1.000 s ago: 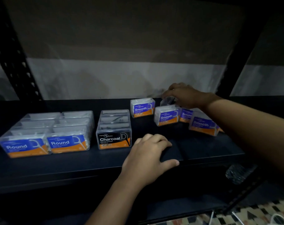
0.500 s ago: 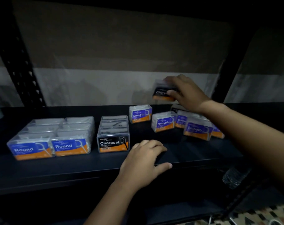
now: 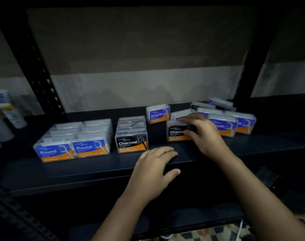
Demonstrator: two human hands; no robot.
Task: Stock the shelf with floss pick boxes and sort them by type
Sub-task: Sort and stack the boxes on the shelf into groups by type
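Note:
My right hand (image 3: 203, 134) grips a black Charcoal box (image 3: 176, 132) by its right end, low over the dark shelf (image 3: 96, 167), right of the lined-up Charcoal row (image 3: 131, 142). Two rows of blue Round boxes (image 3: 73, 149) stand at the left. A single Smooth box (image 3: 157, 113) stands behind, and a loose heap of Smooth boxes (image 3: 235, 125) lies to the right, partly hidden by my right hand. My left hand (image 3: 154, 166) rests flat on the shelf's front edge with its fingers spread, holding nothing.
A black perforated upright (image 3: 38, 66) rises at the left, another post (image 3: 251, 66) at the right. Blurred white tubes (image 3: 7, 110) stand at the far left. A patterned floor (image 3: 209, 233) shows below the shelf.
My right hand took a Charcoal box out of the heap at the back right, lifted it, then brought it down and leftward near the shelf front. My left hand stayed put.

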